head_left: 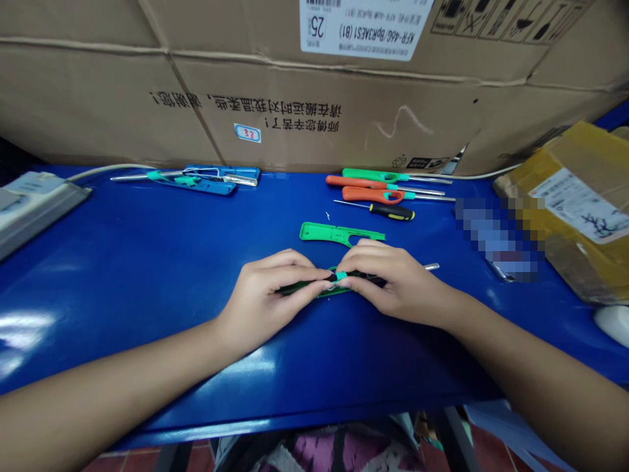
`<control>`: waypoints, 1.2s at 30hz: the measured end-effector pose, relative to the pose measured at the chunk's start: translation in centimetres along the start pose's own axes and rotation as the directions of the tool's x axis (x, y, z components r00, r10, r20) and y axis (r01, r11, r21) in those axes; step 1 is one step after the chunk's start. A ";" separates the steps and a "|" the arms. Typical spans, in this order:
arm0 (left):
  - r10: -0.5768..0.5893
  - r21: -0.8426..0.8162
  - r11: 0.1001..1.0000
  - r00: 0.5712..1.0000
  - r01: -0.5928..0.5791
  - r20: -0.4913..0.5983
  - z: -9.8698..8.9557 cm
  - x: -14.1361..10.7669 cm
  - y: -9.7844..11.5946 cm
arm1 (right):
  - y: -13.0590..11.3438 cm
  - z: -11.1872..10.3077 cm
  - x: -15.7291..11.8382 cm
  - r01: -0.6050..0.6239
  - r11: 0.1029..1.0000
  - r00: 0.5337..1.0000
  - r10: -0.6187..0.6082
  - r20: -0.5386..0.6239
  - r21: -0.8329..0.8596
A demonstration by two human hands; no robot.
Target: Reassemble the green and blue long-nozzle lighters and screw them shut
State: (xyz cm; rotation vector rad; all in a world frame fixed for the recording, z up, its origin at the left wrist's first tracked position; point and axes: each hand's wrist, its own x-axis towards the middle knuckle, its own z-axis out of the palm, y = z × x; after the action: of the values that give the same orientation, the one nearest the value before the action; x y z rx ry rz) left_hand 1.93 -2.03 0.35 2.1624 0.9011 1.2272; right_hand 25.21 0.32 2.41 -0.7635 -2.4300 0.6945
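Near the middle of the blue table, my left hand [275,292] and my right hand [396,278] meet over a partly hidden lighter assembly. Its teal piece [341,277] shows between my fingertips, with black parts on both sides. Fingers of both hands are pinched on it. Below lies a green shell [334,290], mostly covered by my hands. A metal tube tip [432,267] sticks out to the right of my right hand. Just beyond my hands rests an open green half-shell [324,233], its right end close to my right fingers.
Behind are orange and green lighters [363,195], a black-yellow screwdriver [393,212] and blue lighter parts [211,185]. A large cardboard box [275,85] spans the back of the table [147,282]. A power strip [34,203] is left, a taped parcel [574,177] right.
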 end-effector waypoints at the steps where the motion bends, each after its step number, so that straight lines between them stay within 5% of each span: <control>1: -0.013 0.011 1.000 1.000 0.012 0.007 0.0 0.0 -0.1 | 0.0 0.0 0.1 -0.016 1.000 1.000 0.016 -0.007 0.007; 8: -0.015 0.094 0.996 0.997 0.008 0.074 0.1 0.2 -0.4 | 0.0 0.3 0.2 -0.261 0.953 0.965 0.261 0.018 0.153; 15: -0.036 0.236 0.971 0.966 -0.026 0.256 -0.2 0.0 -0.2 | -0.3 0.1 0.6 -0.448 0.869 0.894 0.436 0.102 0.209; 24: -0.061 0.290 0.956 0.929 -0.051 0.366 -0.1 -0.2 -0.4 | -0.1 0.3 0.4 -0.528 0.769 0.841 0.533 0.094 0.360; 36: -0.085 0.370 0.927 0.919 -0.069 0.385 0.0 -0.4 -0.3 | -0.2 0.6 0.4 -0.554 0.763 0.815 0.578 0.033 0.333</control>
State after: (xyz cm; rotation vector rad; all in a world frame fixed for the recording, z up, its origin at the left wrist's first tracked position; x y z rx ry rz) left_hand 1.70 -2.13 -0.02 2.5746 1.0245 0.5969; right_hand 24.52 0.23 2.25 -1.3717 -1.9233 1.2401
